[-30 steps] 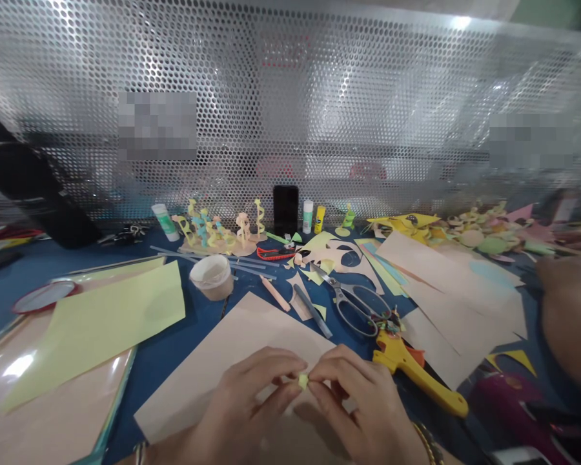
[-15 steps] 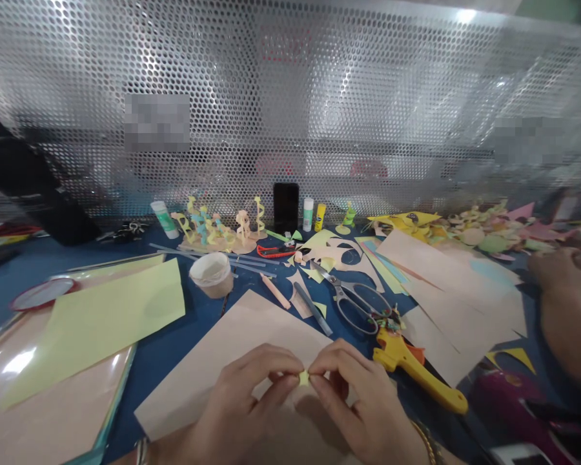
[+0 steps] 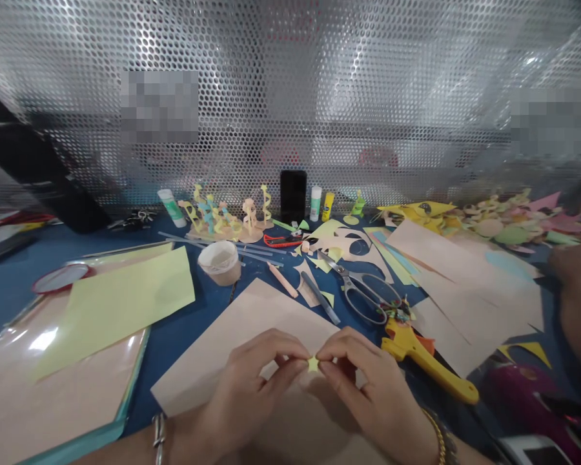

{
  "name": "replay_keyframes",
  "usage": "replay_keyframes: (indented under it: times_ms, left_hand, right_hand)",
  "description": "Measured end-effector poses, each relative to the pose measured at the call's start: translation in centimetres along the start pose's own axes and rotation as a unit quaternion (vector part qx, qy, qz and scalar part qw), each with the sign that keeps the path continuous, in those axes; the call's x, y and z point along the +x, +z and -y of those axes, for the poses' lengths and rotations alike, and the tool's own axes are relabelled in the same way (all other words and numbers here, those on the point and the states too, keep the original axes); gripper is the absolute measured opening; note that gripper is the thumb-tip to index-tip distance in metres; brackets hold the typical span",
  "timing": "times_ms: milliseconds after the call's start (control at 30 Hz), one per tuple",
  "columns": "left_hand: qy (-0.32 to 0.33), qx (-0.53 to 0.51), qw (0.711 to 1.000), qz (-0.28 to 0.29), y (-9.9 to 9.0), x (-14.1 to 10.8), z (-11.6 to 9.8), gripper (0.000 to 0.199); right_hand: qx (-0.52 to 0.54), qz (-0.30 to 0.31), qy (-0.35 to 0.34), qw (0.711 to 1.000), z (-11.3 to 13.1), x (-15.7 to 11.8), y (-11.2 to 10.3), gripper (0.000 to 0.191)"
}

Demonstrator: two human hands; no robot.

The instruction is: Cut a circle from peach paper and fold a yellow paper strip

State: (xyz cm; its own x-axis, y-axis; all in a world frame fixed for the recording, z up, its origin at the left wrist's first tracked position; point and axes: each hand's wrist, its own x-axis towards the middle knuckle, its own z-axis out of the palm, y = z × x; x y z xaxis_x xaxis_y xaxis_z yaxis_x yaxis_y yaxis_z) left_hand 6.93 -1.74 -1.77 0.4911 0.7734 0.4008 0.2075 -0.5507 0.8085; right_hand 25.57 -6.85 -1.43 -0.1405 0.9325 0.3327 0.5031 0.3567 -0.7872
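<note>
Between my fingertips is a tiny yellow paper star [image 3: 312,365], held up over a large pale pink sheet of paper [image 3: 252,329]. My left hand [image 3: 264,381] pinches its left side with thumb and forefinger. On the other side, my right hand [image 3: 363,387] pinches it the same way. Beyond my hands lie a blue-grey pen [image 3: 321,298], a pink pencil-like stick [image 3: 283,280] and metal scissors [image 3: 363,290]. A yellow glue gun [image 3: 428,365] rests just right of my right hand.
A white paper cup [image 3: 220,263] stands behind the sheet. Curled paper figures [image 3: 227,216], glue sticks [image 3: 315,203], a phone [image 3: 293,196] and a red cutter [image 3: 283,241] line the back. Yellow paper [image 3: 130,303] lies left. Another person's hand [image 3: 578,284] is at the right edge.
The camera view has shifted, so the table things sit slightly right and higher. My hands still pinch the star, whose points now show more clearly.
</note>
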Motion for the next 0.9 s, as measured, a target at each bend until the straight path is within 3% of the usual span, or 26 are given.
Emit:
replay_keyframes:
  times_ms: [167, 333, 900]
  left_hand:
    - [0.013, 0.007, 1.000, -0.013, 0.09, -0.01, 0.01, 0.014]
    - [0.034, 0.016, 0.999, -0.022, -0.03, -0.07, 0.08, 0.015]
    - [0.017, 0.030, 0.999, -0.010, -0.03, -0.09, -0.15, 0.013]
  right_hand:
    - [-0.016, 0.017, -0.007, 1.000, 0.21, -0.13, -0.17, 0.010]
    - [0.014, -0.005, 0.005, 1.000, 0.30, -0.09, -0.09, 0.012]
    - [0.015, 0.002, 0.012, 1.000, 0.21, -0.15, 0.06, 0.011]
